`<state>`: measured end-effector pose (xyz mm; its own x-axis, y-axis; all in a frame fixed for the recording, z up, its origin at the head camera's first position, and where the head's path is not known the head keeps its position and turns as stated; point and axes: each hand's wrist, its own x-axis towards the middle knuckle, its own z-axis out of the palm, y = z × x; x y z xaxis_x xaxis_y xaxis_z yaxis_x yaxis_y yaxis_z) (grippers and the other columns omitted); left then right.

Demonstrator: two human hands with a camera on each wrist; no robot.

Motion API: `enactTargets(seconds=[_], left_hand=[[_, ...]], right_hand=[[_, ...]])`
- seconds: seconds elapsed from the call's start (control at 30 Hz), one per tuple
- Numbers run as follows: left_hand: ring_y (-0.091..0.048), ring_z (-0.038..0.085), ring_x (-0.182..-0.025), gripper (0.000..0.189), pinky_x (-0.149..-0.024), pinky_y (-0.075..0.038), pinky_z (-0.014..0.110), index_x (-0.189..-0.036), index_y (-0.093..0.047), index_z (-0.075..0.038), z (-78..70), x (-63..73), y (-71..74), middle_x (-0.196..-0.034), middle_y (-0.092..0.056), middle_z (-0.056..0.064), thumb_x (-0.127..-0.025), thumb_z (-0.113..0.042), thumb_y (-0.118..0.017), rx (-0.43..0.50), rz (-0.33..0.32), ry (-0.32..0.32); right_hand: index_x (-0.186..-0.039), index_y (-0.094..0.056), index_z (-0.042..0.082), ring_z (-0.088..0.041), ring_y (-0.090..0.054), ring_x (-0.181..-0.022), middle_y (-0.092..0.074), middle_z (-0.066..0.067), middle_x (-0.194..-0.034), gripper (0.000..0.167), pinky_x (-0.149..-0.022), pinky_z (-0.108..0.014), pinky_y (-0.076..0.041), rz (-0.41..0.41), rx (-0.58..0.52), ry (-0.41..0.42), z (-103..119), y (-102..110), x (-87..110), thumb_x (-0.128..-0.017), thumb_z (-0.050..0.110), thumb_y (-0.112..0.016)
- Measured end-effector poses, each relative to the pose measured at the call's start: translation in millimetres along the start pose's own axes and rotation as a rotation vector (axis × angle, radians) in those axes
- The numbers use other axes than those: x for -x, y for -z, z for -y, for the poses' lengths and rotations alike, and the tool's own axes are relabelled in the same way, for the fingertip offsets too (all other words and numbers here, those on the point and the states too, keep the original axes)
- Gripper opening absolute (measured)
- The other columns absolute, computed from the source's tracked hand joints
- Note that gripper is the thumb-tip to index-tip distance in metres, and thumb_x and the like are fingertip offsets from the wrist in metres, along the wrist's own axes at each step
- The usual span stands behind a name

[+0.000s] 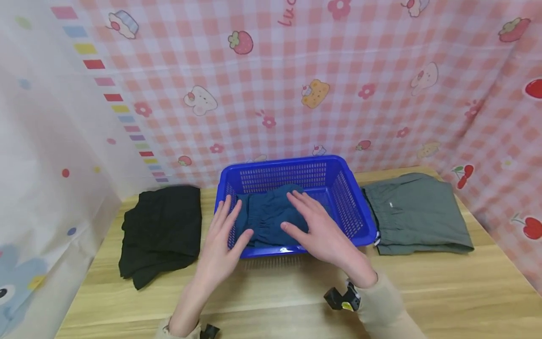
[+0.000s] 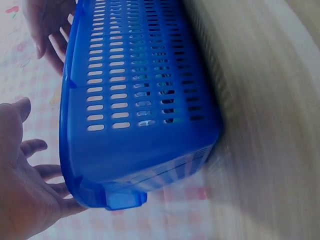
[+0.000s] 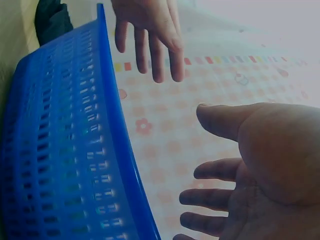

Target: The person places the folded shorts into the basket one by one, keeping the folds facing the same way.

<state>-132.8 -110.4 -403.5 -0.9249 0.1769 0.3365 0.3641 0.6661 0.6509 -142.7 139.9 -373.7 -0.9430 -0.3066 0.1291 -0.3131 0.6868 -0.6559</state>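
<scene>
A blue plastic basket with slotted walls stands on the table, and a folded dark teal garment with a gathered waistband lies in its left part. My left hand is over the basket's left front corner, fingers spread and pointing away from me. Over the right side of the garment is my right hand, its thumb apart from the fingers. In the right wrist view the right hand is above the rim level with nothing in its grasp. The left wrist view has the left hand beside the rim, fingers loosely spread.
To the basket's left a folded black garment lies on the wooden table. A folded grey-green garment lies against the basket's right side. Behind the table hangs a pink checked cloth; a pale cloth hangs at left.
</scene>
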Motion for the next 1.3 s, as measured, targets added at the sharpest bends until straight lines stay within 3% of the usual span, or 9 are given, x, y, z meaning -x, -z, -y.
enactTargets(seconds=[0.3,0.5,0.7,1.3], left_hand=[[-0.022,0.046,-0.163,0.064,-0.124,-0.028,0.074,-0.163,-0.041,-0.017,4.4,15.9,5.1,-0.174,-0.029,0.017,-0.104,-0.027,-0.065,0.039,-0.076,0.042],[-0.024,0.044,-0.163,0.065,-0.125,-0.028,0.071,-0.164,-0.039,-0.015,6.3,14.0,13.2,-0.175,-0.027,0.015,-0.105,-0.026,-0.065,0.048,-0.081,0.057],[-0.033,0.045,-0.159,0.063,-0.124,-0.031,0.070,-0.162,-0.042,-0.011,6.3,8.5,18.7,-0.173,-0.033,0.017,-0.105,-0.023,-0.065,0.047,-0.115,0.009],[-0.034,0.045,-0.158,0.062,-0.123,-0.032,0.069,-0.163,-0.039,-0.013,15.4,13.0,50.0,-0.173,-0.035,0.014,-0.107,-0.028,-0.061,-0.014,-0.095,0.077]], right_hand=[[-0.165,-0.036,0.017,-0.038,-0.020,-0.165,-0.032,-0.008,-0.175,0.069,-0.127,-0.069,-0.027,-0.039,-0.101,-0.005,12,-11,3.6,-0.105,0.041,-0.062],[-0.164,-0.038,0.014,-0.039,-0.020,-0.165,-0.032,-0.008,-0.174,0.068,-0.128,-0.070,-0.025,-0.096,-0.131,-0.019,16,-19,2.0,-0.105,0.038,-0.063],[-0.163,-0.041,0.014,-0.036,-0.023,-0.165,-0.034,-0.008,-0.174,0.069,-0.129,-0.068,-0.025,-0.137,-0.127,-0.003,23,-26,3.2,-0.104,0.041,-0.065],[-0.164,-0.038,0.018,-0.032,-0.020,-0.166,-0.030,-0.004,-0.175,0.071,-0.130,-0.065,-0.026,-0.081,-0.141,0.032,42,-52,-1.4,-0.104,0.044,-0.064]])
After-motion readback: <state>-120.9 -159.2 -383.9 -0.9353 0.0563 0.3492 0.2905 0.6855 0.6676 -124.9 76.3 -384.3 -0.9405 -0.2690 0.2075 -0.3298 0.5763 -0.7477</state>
